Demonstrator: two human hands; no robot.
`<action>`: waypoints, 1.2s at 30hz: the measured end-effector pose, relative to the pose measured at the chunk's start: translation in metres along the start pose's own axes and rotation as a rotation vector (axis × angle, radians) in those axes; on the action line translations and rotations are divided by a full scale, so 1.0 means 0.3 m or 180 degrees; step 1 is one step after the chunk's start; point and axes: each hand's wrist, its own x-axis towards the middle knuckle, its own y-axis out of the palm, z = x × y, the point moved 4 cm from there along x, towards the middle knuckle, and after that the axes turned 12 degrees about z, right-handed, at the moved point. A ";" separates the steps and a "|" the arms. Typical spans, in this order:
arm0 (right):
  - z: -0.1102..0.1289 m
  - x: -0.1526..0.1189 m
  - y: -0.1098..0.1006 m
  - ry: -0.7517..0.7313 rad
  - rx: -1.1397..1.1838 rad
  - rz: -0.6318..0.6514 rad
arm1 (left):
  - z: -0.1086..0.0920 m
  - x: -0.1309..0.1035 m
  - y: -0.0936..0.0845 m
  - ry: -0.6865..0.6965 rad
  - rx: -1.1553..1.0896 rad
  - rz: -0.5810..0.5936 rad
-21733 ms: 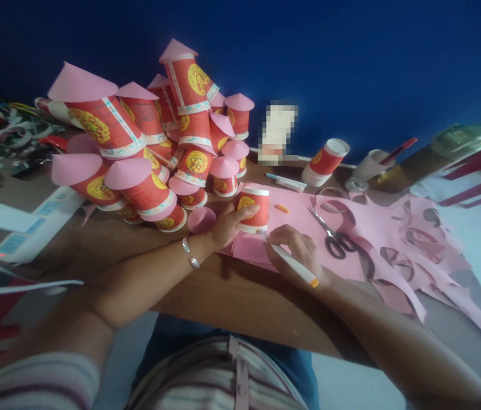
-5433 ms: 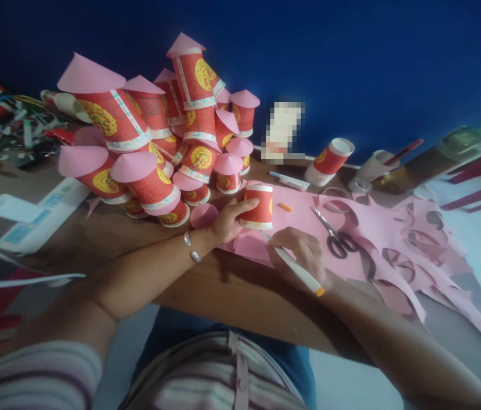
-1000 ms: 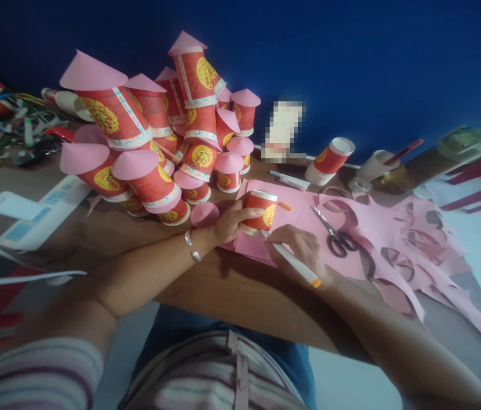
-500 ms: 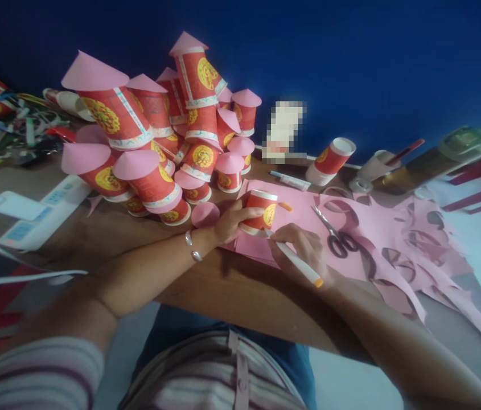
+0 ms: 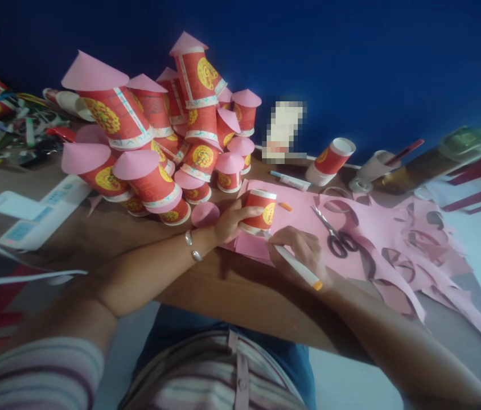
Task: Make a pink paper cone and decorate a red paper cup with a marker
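While the left hand [image 5: 228, 223] has its grip wrapped around the side of a red cup [image 5: 257, 212], the right hand [image 5: 302, 246] pinches a white marker [image 5: 300, 269], its tip at or very near the cup's pale lower rim, which seems to call for a steady cup and light pressure. Just beyond the grip lie an orange cap [image 5: 285, 206], pink paper [image 5: 302, 200] and, to the right, scissors [image 5: 337, 241]; farther out on the tabletop [image 5: 206, 285], cone-topped cups [image 5: 150, 187] pile up leftward, their yellow emblems bearing no readable writing.
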 end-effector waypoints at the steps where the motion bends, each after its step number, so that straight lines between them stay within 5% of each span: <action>1: 0.002 0.000 -0.001 -0.0026 0.0040 0.0000 | 0.001 0.000 -0.002 -0.0008 -0.0006 -0.0016; 36: 0.000 -0.001 0.000 -0.0141 0.0003 0.0106 | -0.004 0.000 0.002 -0.0075 0.0003 -0.0068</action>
